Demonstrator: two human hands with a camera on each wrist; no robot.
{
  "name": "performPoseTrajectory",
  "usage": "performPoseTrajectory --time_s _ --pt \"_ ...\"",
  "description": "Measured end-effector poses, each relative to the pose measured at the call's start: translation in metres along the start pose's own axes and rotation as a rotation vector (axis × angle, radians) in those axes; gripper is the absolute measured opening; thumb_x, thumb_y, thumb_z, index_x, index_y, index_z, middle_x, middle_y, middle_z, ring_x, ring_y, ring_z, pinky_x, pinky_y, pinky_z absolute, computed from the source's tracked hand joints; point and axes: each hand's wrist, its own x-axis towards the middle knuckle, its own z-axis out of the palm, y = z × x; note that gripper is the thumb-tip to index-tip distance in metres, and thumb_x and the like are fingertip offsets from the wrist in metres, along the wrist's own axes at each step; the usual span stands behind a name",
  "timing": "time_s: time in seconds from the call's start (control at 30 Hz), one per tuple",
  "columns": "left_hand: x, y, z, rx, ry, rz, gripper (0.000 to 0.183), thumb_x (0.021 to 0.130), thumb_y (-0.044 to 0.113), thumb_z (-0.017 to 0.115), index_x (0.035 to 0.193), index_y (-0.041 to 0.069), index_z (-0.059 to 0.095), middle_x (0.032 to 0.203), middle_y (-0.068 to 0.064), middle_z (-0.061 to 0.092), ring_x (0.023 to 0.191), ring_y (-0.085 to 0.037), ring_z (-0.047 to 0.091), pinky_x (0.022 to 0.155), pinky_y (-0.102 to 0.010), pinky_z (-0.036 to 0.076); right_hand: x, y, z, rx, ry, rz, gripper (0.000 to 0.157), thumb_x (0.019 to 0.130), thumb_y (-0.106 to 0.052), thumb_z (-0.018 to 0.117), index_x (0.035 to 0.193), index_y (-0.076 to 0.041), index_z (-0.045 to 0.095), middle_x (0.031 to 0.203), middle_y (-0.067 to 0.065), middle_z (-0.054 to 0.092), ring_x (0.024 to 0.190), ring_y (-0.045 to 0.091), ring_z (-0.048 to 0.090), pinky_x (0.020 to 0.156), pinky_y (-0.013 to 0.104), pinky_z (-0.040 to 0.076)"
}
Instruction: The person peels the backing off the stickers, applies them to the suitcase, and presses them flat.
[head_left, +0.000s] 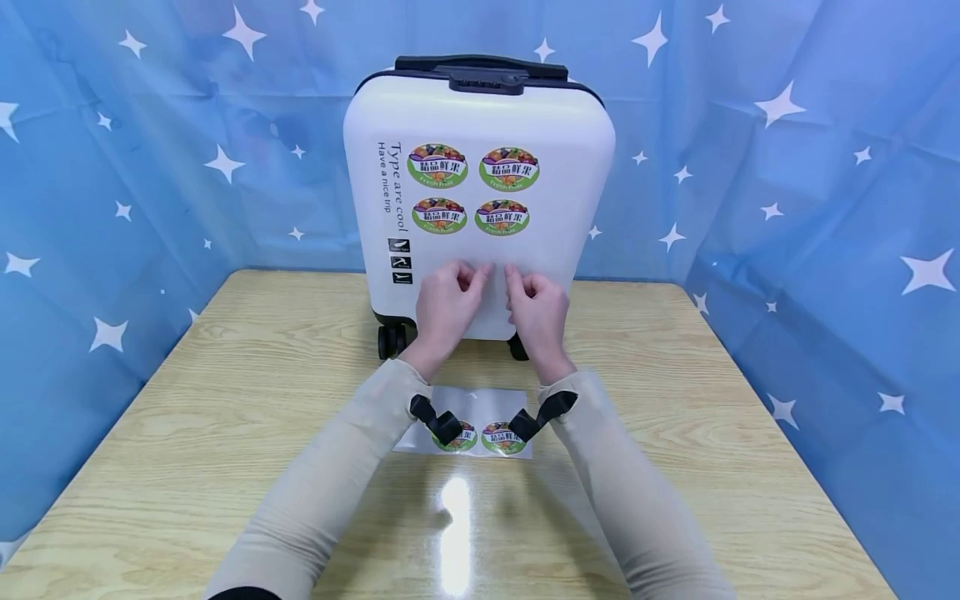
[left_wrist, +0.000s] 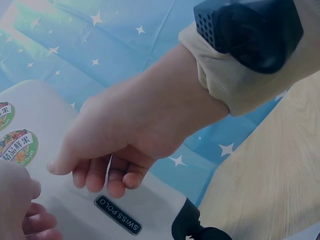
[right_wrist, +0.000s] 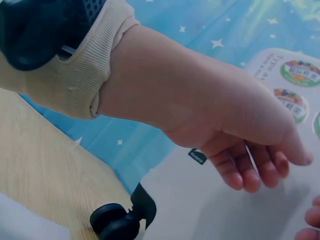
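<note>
A white suitcase (head_left: 480, 117) stands upright, with several oval fruit stickers (head_left: 502, 217) in two rows on its front. Before its lower panel is my left hand (head_left: 447, 304), fingers loosely bent and thumb stretched toward the middle. Facing it, the right hand (head_left: 538, 312) has a similar pose, its thumb tip close to the left one. No object shows between the fingers of either hand. In the left wrist view, a SWISS POLO plate (left_wrist: 118, 215) lies below the left fingers. Whether the fingertips touch the suitcase, I cannot tell.
On the wooden table (head_left: 300, 375), a backing sheet (head_left: 487, 400) with two visible fruit stickers lies under the forearms, partly covered by the wrist straps. Black wheels (head_left: 392, 342) support the suitcase. Blue star-patterned cloth (head_left: 285, 108) surrounds the table's back and sides.
</note>
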Motion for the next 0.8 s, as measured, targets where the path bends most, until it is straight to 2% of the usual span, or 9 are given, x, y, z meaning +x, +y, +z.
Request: performPoseTrajectory --time_s 0.33,0.6,0.8 --pt "-0.010 -0.001 -0.002 -0.033 -0.016 0.007 0.031 0.091 0.032 0.060 0.070 0.008 0.062 0.062 -0.001 0.057 0.055 -0.014 0.049 0.049 -0.026 0.038 -0.009 0.001 0.001 0.010 -0.025 0.012 0.045 0.091 -0.035 0.059 0.073 0.005 0.063 0.058 0.009 0.059 0.042 0.019 0.051 0.043 0.027 0.043" --pt "-0.016 -0.003 -0.004 -0.033 -0.053 -0.040 0.031 0.090 0.033 0.060 0.072 0.009 0.063 0.064 -0.001 0.058 0.057 -0.014 0.049 0.050 -0.026 0.039 -0.017 0.001 -0.001 0.012 -0.055 0.001 0.042 0.092 -0.033 0.058 0.072 0.004 0.063 0.059 0.008 0.059 0.042 0.019 0.051 0.042 0.027 0.043" --pt "-0.024 -0.005 -0.006 -0.038 -0.073 -0.035 0.030 0.090 0.030 0.061 0.070 0.008 0.062 0.062 -0.001 0.057 0.056 -0.015 0.048 0.049 -0.026 0.038 -0.025 0.005 -0.002 0.019 -0.084 -0.009 0.040 0.092 -0.035 0.058 0.069 -0.001 0.063 0.059 0.008 0.060 0.042 0.021 0.051 0.040 0.026 0.041"
